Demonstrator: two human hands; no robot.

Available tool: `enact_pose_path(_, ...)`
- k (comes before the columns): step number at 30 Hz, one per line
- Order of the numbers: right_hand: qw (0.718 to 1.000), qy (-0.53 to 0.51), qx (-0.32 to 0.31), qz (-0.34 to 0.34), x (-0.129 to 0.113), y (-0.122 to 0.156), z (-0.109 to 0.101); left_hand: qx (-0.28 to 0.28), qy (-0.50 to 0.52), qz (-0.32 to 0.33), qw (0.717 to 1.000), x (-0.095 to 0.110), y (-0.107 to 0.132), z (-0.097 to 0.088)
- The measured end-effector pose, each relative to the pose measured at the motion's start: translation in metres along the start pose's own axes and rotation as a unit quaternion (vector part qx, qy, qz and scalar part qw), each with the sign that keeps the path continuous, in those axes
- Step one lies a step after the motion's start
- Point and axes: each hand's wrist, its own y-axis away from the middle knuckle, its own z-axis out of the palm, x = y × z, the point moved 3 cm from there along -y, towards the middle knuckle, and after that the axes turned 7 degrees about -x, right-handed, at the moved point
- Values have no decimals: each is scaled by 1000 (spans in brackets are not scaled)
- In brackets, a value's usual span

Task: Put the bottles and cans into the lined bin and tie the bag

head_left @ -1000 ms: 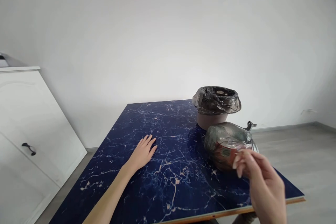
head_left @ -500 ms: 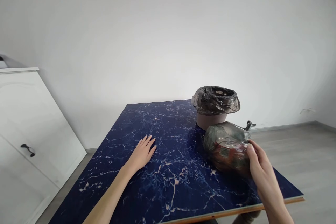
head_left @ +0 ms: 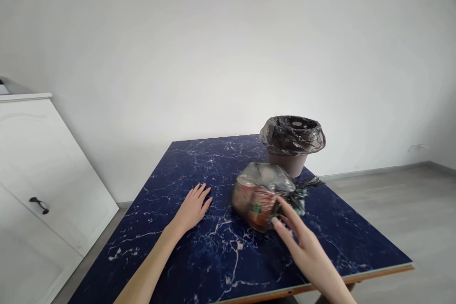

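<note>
Head view: everything below is seen from above and behind the hands.

Right hand: the right hand [head_left: 307, 252] reaches forward low over the bench, fingers [head_left: 285, 230] stretched out and slightly spread. They are open and close around nothing. Only the tips touch the bag's near side, a contact that looks like a push or a steadying touch, not a grip.

Bag: a tied, translucent grey plastic bag stuffed with reddish rubbish [head_left: 259, 194] lies directly ahead of the right fingertips and touches them. It rests on the bench on its side. Its knotted tail [head_left: 309, 183] sticks out beyond and to the right of those fingers, probably because the full, rounded bag cannot stand on its knot.

Left hand: the left hand [head_left: 193, 208] lies palm down with its fingers flat, open and relaxed. It holds nothing and seems to rest there as a brace. The bag is to the right of these fingers, near but apart.

Bin: a small round brownish bin lined with a black plastic bag [head_left: 292, 144] stands upright beyond the bag, farther from the right fingertips. The liner is folded out over the rim, which keeps it from slipping in.

Bench: a dark blue, white-veined marble-patterned bench [head_left: 199, 266] carries both hands, the bag and the bin.

Cabinet: a white cabinet with a dark handle [head_left: 42, 175] stands well to the left of the left fingers.
</note>
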Motion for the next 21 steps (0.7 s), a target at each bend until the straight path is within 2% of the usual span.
enact_pose_path(3, 992, 12, -121, -23, -24, 10, 12, 1, 0, 5, 1000, 0, 0, -1)
enact_pose_path(6, 986, 32, -160, -21, -33, 14, 12, -2, 4, 10, 1000, 0, 1, -3)
enact_pose_path(10, 995, 25, -94, -34, -22, 12, 10, 5, 17, 13, 1000, 0, 1, -4)
enact_pose_path(14, 999, 17, -10, -30, -7, 10, 16, 41, 39, 11, 998, 6, 3, -11)
enact_pose_path(17, 999, 31, 18, -29, -3, 10, 24, 101, 63, -1, 993, 15, 5, -25)
enact_pose_path(21, 999, 30, -10, -21, 0, 8, 38, 213, 106, -7, 971, 38, 8, -53)
